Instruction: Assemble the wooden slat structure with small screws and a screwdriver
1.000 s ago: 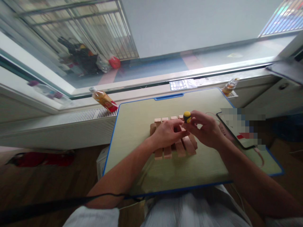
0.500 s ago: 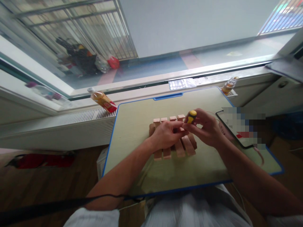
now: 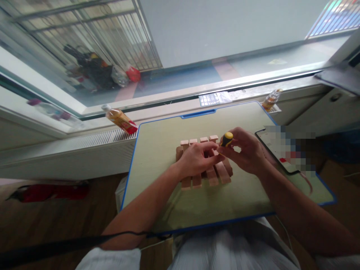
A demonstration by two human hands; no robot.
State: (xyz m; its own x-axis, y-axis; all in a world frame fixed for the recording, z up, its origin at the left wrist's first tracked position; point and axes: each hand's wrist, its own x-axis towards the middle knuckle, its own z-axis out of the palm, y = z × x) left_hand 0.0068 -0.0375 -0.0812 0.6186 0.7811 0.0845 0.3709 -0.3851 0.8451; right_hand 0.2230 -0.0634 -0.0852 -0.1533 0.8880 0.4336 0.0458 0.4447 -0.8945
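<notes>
The right hand point(image 3: 249, 152) grasps a yellow-and-black, round-ended tool handle point(image 3: 226, 139), tilted above a slatted, pale-wood assembly point(image 3: 223, 173). The left hand point(image 3: 195, 159) is over the slats, fingers curled; its grip cannot be determined. The assembly lies on a pale-yellow, blue-edged tabletop point(image 3: 157, 150).

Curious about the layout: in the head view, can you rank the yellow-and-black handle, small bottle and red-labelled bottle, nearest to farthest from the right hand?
1. Yellow-and-black handle: in the right hand.
2. Small bottle: by the far right corner of the table.
3. Red-labelled bottle: past its far left corner.
</notes>
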